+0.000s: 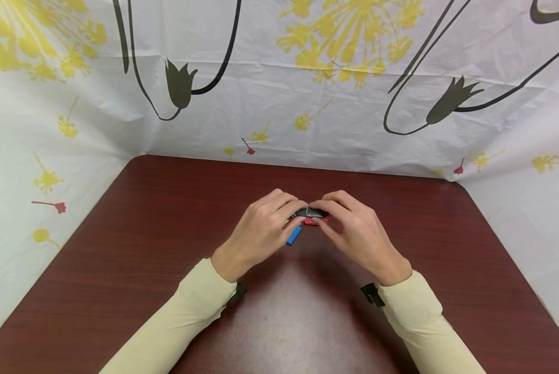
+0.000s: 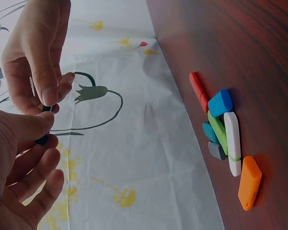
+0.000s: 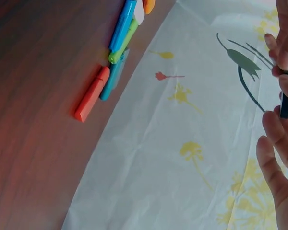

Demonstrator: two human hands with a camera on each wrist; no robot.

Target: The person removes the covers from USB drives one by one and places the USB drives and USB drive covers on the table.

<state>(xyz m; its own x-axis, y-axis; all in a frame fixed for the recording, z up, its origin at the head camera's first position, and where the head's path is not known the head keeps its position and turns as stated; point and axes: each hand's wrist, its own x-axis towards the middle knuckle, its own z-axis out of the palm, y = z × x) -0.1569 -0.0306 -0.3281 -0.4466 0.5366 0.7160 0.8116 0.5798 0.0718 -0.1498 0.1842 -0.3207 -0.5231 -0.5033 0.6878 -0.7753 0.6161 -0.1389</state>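
Head view: a dark marker (image 1: pixel 317 212) was held up above the table (image 1: pixel 176 218).
One end was pinched by the left hand (image 1: pixel 262 228), its other fingers loosely bent; the opposite end was pinched by the right hand (image 1: pixel 359 231). Below, a blue marker (image 1: pixel 294 235) and a red marker (image 1: pixel 309 221) were partly covered from sight.

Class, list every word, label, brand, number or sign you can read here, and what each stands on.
None can be read.
Dark pen: partly covered, too small to read.
Loose pens: no lettering can be made out.
Cloth: printed flowers, no words seen.
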